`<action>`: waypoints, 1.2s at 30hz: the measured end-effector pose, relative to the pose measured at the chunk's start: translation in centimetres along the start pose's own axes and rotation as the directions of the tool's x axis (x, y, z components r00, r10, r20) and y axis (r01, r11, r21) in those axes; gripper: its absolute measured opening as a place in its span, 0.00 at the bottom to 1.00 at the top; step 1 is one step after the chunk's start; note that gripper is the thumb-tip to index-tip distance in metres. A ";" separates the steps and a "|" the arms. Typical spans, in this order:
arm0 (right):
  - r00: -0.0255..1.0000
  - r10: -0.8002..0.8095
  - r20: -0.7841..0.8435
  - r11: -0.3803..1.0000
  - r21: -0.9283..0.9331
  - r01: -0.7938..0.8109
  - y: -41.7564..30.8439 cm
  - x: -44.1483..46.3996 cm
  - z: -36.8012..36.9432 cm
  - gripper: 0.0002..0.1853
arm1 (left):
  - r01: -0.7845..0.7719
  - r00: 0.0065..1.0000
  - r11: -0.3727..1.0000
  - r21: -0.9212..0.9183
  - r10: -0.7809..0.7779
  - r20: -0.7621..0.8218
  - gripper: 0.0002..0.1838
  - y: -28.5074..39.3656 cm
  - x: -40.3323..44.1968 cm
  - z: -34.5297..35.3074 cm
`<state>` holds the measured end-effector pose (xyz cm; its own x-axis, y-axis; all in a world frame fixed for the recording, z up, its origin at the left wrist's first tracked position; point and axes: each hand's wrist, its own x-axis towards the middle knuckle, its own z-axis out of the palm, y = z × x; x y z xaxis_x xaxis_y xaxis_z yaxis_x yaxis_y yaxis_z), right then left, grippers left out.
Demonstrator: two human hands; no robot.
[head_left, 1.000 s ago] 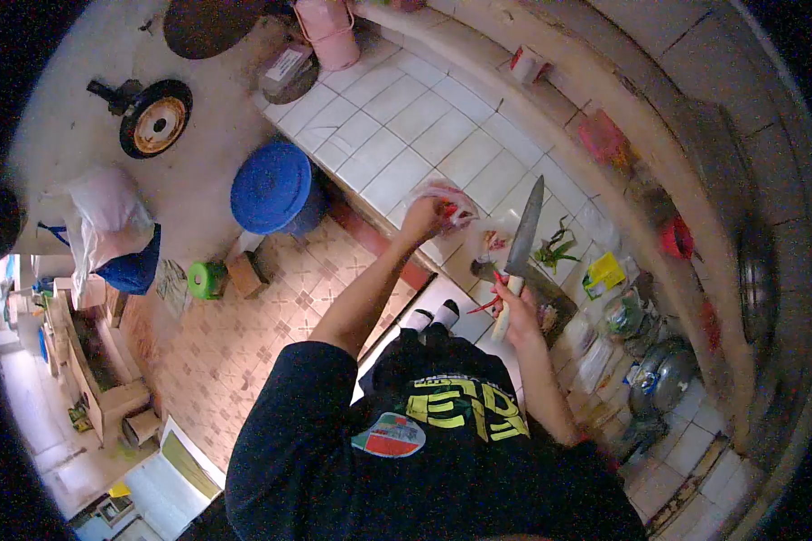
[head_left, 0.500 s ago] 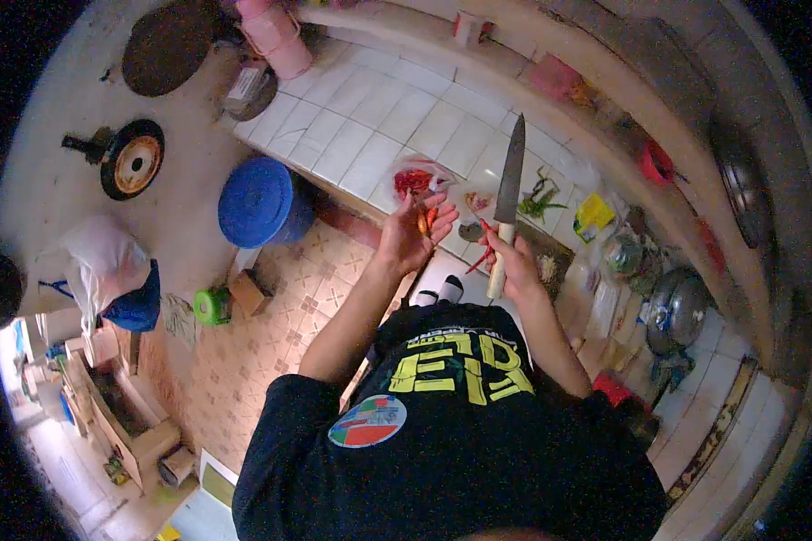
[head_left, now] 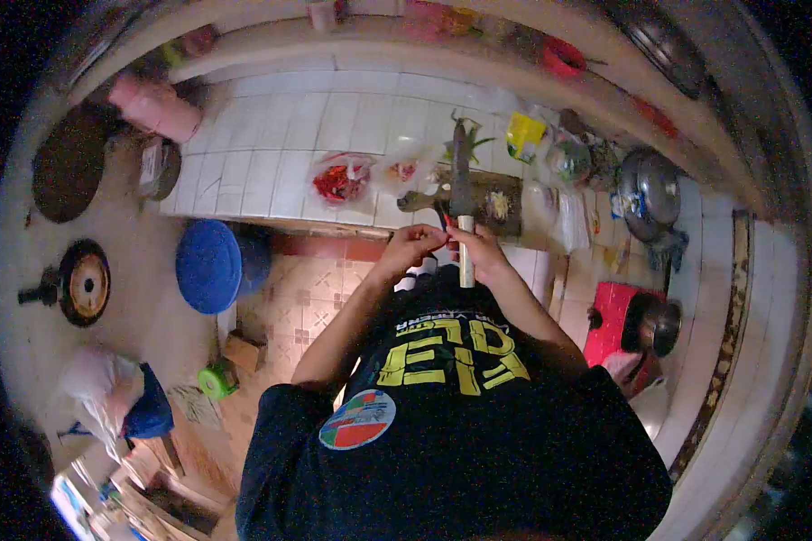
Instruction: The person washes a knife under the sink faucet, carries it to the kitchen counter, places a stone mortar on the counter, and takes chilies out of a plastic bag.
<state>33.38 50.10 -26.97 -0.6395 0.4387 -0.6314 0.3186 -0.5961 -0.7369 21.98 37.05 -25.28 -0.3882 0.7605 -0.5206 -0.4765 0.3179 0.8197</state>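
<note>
My right hand [head_left: 487, 256] is closed around the pale handle of a kitchen knife [head_left: 461, 171], whose blade points away from me. Red chili peppers [head_left: 448, 219] poke up by its fingertips. Fingertip to fingertip with it, my left hand [head_left: 410, 250] is curled shut; the chilies seen in its palm earlier are now hidden by the fingers. Just beyond both hands, a dark cutting board [head_left: 512, 213] bears a small pile of chopped pale pieces [head_left: 497, 205]. To its left on the counter lies a plastic bag of red chilies [head_left: 341, 183].
A small bag [head_left: 410, 171], green stalks [head_left: 475, 144] and a yellow packet [head_left: 524, 135] lie along the tiled counter [head_left: 271, 180]. Metal pots [head_left: 651, 189] stand at the right, near a red stove [head_left: 606, 316]. A blue-lidded bucket [head_left: 209, 266] is on the floor at left.
My left hand has gone from palm-up and spread, with orange-red chilies on it, to curled fingers meeting my right hand. The knife stays in my right hand. The view has turned.
</note>
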 end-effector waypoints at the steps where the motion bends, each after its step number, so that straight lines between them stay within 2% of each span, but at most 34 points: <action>1: 1.000 -0.006 -0.026 0.999 0.036 0.007 1.0 -0.1 -0.6 0.08 | 0.023 0.997 0.981 0.194 -0.037 0.071 0.09 0.1 0.1 0.5; 2: 0.998 -0.055 0.028 0.998 0.018 0.055 1.7 -0.2 -1.4 0.09 | -0.008 0.980 0.961 0.277 -0.047 0.192 0.12 -1.0 1.1 0.6; 3: 0.998 -0.060 0.007 0.998 0.031 0.060 1.9 -0.8 -1.7 0.09 | -0.007 0.976 0.958 0.288 -0.057 0.212 0.12 -2.1 1.9 0.6; 5: 0.997 0.038 -0.068 0.999 0.000 -0.038 1.9 -2.5 -2.0 0.10 | -0.211 0.922 0.909 0.359 0.063 0.383 0.23 -3.9 2.9 1.1; 6: 0.997 0.004 -0.074 0.998 0.056 0.000 1.6 -3.5 -1.9 0.11 | -0.150 0.913 0.881 0.448 -0.051 0.405 0.21 -2.8 2.5 1.7; 7: 0.997 0.011 -0.080 0.998 0.062 -0.006 2.4 -3.5 -2.7 0.11 | -0.143 0.911 0.882 0.450 -0.061 0.408 0.21 -4.2 3.5 1.7; 9: 0.997 0.020 -0.077 1.000 0.025 -0.018 4.2 -2.7 -4.9 0.11 | -0.533 0.799 0.616 0.580 0.141 0.585 0.16 -8.1 6.4 1.1; 11: 0.994 -0.019 -0.106 1.000 -0.021 0.017 5.4 -2.2 -6.7 0.11 | -0.543 0.799 0.558 0.628 0.111 0.591 0.15 -9.8 7.6 0.9; 13: 0.989 -0.060 -0.133 0.996 -0.075 0.051 5.8 -1.7 -8.5 0.10 | -0.415 0.907 0.639 0.647 0.240 0.345 0.18 -11.8 8.9 0.4; 15: 0.989 -0.032 -0.148 0.974 -0.225 -0.002 6.2 -1.4 -10.4 0.09 | -0.021 0.999 0.785 0.619 -0.013 0.050 0.23 -11.0 9.0 0.9; 17: 0.986 0.012 -0.168 0.968 -0.244 -0.054 6.6 -0.8 -11.6 0.09 | -0.141 0.989 0.811 0.568 0.138 0.048 0.26 -18.7 13.8 -1.7; 18: 0.980 0.048 -0.195 0.961 -0.258 -0.098 7.1 -0.3 -12.2 0.09 | -0.135 0.990 0.812 0.568 0.138 0.038 0.26 -18.9 13.8 -1.7; 20: 0.987 0.030 -0.160 0.948 -0.308 -0.079 8.0 1.3 -13.5 0.09 | 0.015 0.997 0.807 0.590 0.032 -0.068 0.26 -18.9 13.4 -1.3; 22: 0.992 0.021 -0.123 0.933 -0.355 -0.063 10.4 4.2 -14.9 0.10 | 0.031 0.995 0.793 0.608 0.035 -0.096 0.26 -16.7 11.2 -0.4; 24: 0.941 -0.302 -0.156 0.721 -0.682 0.118 12.5 7.4 -15.3 0.18 | 0.046 0.991 0.780 0.625 0.042 -0.125 0.26 -15.9 9.6 0.3; 25: 0.944 -0.298 -0.141 0.719 -0.684 0.125 12.5 8.2 -15.0 0.18 | 0.032 0.987 0.773 0.634 0.077 -0.143 0.26 -16.1 9.2 0.6; 27: 0.925 -0.353 -0.144 0.579 -0.810 0.094 12.6 9.7 -14.1 0.25 | 0.030 0.977 0.771 0.636 0.112 -0.183 0.27 -16.7 8.5 1.2; 28: 0.919 -0.369 -0.136 0.525 -0.847 0.086 13.1 10.7 -14.1 0.28 | 0.013 0.978 0.850 0.527 0.100 -0.185 0.26 -16.6 8.0 1.8; 29: 0.856 -0.517 -0.003 0.384 -0.895 0.228 13.7 11.7 -13.9 0.30 | 0.009 0.973 0.870 0.493 0.107 -0.207 0.25 -16.5 7.5 2.3; 31: 0.759 -0.632 0.157 0.216 -0.905 0.366 14.2 13.1 -13.3 0.32 | -0.004 0.961 0.906 0.422 0.120 -0.249 0.22 -14.5 5.8 4.0; 32: 0.642 -0.751 0.155 0.135 -0.915 0.379 14.6 13.6 -12.6 0.32 | 0.102 0.965 0.928 0.357 -0.005 -0.263 0.22 -13.3 5.2 4.6; 33: 0.578 -0.799 0.163 0.094 -0.917 0.389 14.6 13.8 -12.0 0.32 | 0.208 0.955 0.935 0.288 -0.130 -0.267 0.21 -12.9 5.0 4.9; 34: 0.511 -0.843 0.171 0.052 -0.918 0.392 14.6 14.0 -11.4 0.32 | 0.120 0.958 0.964 0.238 -0.050 -0.283 0.21 -14.2 5.3 4.7; 35: 0.717 -0.696 -0.021 0.338 -0.891 0.302 14.5 14.1 -10.9 0.32 | 0.125 0.953 0.965 0.230 -0.052 -0.300 0.21 -14.7 5.5 4.7; 36: 0.804 -0.587 -0.092 0.462 -0.854 0.240 14.1 14.0 -10.4 0.32 | 0.049 0.935 0.964 0.262 0.048 -0.351 0.21 -14.5 5.8 4.8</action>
<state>36.22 54.86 -48.72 -0.6371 0.7645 -0.0976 0.5914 0.4038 -0.6979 30.44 39.61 -39.05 -0.6631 0.5276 -0.5310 -0.2713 0.4918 0.8274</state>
